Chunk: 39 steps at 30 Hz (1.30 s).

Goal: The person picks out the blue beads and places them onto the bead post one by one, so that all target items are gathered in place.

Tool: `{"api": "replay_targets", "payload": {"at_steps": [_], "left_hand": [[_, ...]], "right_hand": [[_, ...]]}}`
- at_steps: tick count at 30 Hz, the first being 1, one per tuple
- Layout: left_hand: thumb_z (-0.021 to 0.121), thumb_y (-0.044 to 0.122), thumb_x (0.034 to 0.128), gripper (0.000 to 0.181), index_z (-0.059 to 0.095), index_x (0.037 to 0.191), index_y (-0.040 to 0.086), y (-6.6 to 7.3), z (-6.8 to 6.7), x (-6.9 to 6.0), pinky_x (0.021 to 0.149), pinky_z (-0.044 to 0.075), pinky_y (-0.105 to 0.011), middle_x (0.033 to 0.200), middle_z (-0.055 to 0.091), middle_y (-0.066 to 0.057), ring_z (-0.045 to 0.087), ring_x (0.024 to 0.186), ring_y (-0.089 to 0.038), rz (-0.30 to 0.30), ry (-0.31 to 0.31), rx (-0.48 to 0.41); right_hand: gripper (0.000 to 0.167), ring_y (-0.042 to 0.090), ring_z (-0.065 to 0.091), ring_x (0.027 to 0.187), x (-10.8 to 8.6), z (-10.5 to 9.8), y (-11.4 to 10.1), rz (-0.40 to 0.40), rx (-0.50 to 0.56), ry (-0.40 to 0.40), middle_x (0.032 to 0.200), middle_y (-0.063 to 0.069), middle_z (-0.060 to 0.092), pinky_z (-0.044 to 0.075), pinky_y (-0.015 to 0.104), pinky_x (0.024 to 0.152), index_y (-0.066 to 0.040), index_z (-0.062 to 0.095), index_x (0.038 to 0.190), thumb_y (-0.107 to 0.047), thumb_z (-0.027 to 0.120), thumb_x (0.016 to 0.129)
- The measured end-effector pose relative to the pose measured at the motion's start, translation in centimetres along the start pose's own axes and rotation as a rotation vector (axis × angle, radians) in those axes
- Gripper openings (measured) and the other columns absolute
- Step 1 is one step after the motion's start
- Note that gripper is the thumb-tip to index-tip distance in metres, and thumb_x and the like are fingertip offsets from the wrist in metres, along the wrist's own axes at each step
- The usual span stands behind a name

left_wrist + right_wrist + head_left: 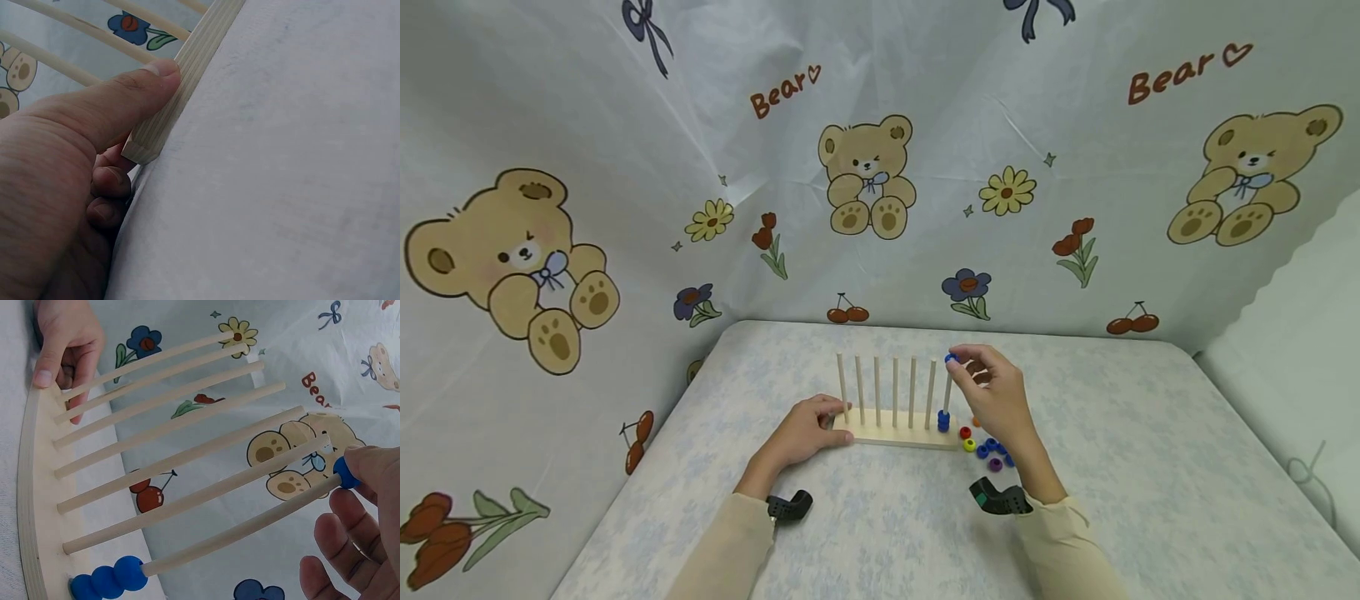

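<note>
A pale wooden base (pixel 895 432) with a row of several upright pegs stands on the table. My left hand (pixel 805 429) grips its left end, the thumb (pixel 147 84) on the front edge and the other fingers behind. My right hand (pixel 1000 392) pinches a blue bead (pixel 345 473) between thumb and index finger at the top of the rightmost peg (pixel 244 525). In the right wrist view the peg's tip seems to be in the bead. Three blue beads (pixel 107 582) are stacked at the bottom of that same peg. The other pegs carry no beads.
Right of the base lie loose beads: a red bead (pixel 965 432), a yellow bead (pixel 969 446), a purple bead (pixel 995 464), several blue beads (pixel 982 452) and an orange bead (pixel 976 422) partly hidden by my right hand. A bear-print curtain (pixel 880 275) hangs behind the table.
</note>
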<state>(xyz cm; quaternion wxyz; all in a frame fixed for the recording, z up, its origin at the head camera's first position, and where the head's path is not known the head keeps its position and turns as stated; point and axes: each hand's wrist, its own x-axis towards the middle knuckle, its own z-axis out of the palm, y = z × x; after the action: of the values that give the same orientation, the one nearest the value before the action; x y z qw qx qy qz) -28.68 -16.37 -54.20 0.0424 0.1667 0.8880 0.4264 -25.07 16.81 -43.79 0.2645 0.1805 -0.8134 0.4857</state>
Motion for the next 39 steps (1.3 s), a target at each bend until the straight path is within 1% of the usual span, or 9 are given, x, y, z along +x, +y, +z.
{"api": "replay_targets", "payload": {"at_steps": [5, 9, 16, 22, 26, 29, 34, 36, 39], "left_hand": [[0.084, 0.049, 0.0766, 0.056, 0.068, 0.128, 0.034, 0.13, 0.02, 0.01, 0.069, 0.039, -0.030, 0.110, 0.062, 0.012, 0.047, 0.080, -0.016, -0.004, -0.003, -0.002], [0.085, 0.048, 0.0765, 0.057, 0.069, 0.129, 0.032, 0.30, 0.00, -0.02, 0.068, 0.039, -0.030, 0.110, 0.063, 0.012, 0.047, 0.080, -0.016, -0.005, -0.002, -0.005], [0.084, 0.049, 0.0764, 0.059, 0.069, 0.130, 0.029, 0.19, 0.01, -0.03, 0.068, 0.039, -0.030, 0.111, 0.063, 0.013, 0.048, 0.079, -0.015, -0.002, 0.002, 0.011], [0.085, 0.048, 0.0762, 0.059, 0.069, 0.129, 0.028, 0.27, -0.09, -0.11, 0.068, 0.040, -0.029, 0.113, 0.063, 0.012, 0.049, 0.080, -0.015, 0.005, 0.005, 0.002], [0.085, 0.047, 0.0766, 0.058, 0.070, 0.129, 0.028, 0.35, -0.09, -0.16, 0.069, 0.040, -0.029, 0.113, 0.063, 0.013, 0.049, 0.080, -0.015, 0.005, 0.008, 0.002], [0.085, 0.046, 0.0767, 0.057, 0.070, 0.129, 0.027, 0.34, -0.04, -0.19, 0.069, 0.041, -0.030, 0.113, 0.063, 0.013, 0.049, 0.080, -0.015, 0.001, 0.008, -0.001], [0.086, 0.046, 0.0763, 0.057, 0.070, 0.129, 0.028, 0.29, 0.02, -0.17, 0.069, 0.040, -0.030, 0.113, 0.063, 0.013, 0.049, 0.081, -0.016, -0.005, 0.009, -0.010], [0.086, 0.047, 0.0760, 0.058, 0.070, 0.129, 0.028, 0.32, 0.00, -0.16, 0.069, 0.040, -0.030, 0.113, 0.063, 0.012, 0.049, 0.081, -0.016, -0.007, 0.008, -0.014], [0.085, 0.047, 0.0760, 0.058, 0.069, 0.129, 0.029, 0.36, -0.08, -0.09, 0.070, 0.040, -0.030, 0.113, 0.063, 0.012, 0.049, 0.082, -0.016, -0.008, 0.006, -0.011]], "right_hand": [[0.018, 0.011, 0.061, 0.084, -0.10, -0.08, 0.12, 0.012, -0.013, -0.007, 0.100, -0.001, 0.067, 0.052, 0.021, 0.071, -0.012, 0.072, 0.113, -0.019, 0.069, 0.097], [0.019, 0.010, 0.061, 0.084, -0.12, -0.12, 0.30, 0.020, -0.022, -0.012, 0.100, -0.001, 0.067, 0.051, 0.020, 0.072, -0.011, 0.072, 0.114, -0.019, 0.069, 0.097], [0.018, 0.010, 0.061, 0.083, -0.15, -0.12, 0.39, 0.025, -0.027, -0.021, 0.100, 0.000, 0.068, 0.052, 0.020, 0.071, -0.013, 0.072, 0.112, -0.020, 0.070, 0.096], [0.018, 0.011, 0.061, 0.082, -0.15, -0.09, 0.33, 0.015, -0.035, -0.015, 0.100, 0.001, 0.068, 0.051, 0.020, 0.070, -0.013, 0.073, 0.112, -0.021, 0.070, 0.096], [0.018, 0.010, 0.060, 0.083, -0.18, -0.08, 0.36, 0.028, -0.041, -0.020, 0.101, -0.001, 0.067, 0.051, 0.020, 0.071, -0.014, 0.073, 0.112, -0.022, 0.070, 0.096], [0.019, 0.009, 0.060, 0.086, -0.20, -0.14, 0.36, 0.035, -0.052, -0.020, 0.104, -0.002, 0.067, 0.052, 0.023, 0.074, -0.015, 0.073, 0.113, -0.024, 0.070, 0.096], [0.020, 0.010, 0.060, 0.094, -0.16, -0.35, 0.24, 0.031, -0.057, 0.003, 0.110, -0.002, 0.067, 0.053, 0.037, 0.083, -0.017, 0.074, 0.113, -0.026, 0.070, 0.096], [0.019, 0.010, 0.060, 0.094, -0.10, -0.44, 0.20, 0.028, -0.056, 0.009, 0.110, -0.002, 0.068, 0.053, 0.041, 0.084, -0.017, 0.074, 0.113, -0.025, 0.070, 0.096], [0.018, 0.009, 0.060, 0.091, 0.01, -0.52, 0.17, 0.020, -0.058, 0.016, 0.109, -0.001, 0.068, 0.054, 0.042, 0.083, -0.015, 0.074, 0.112, -0.023, 0.071, 0.096]]}}
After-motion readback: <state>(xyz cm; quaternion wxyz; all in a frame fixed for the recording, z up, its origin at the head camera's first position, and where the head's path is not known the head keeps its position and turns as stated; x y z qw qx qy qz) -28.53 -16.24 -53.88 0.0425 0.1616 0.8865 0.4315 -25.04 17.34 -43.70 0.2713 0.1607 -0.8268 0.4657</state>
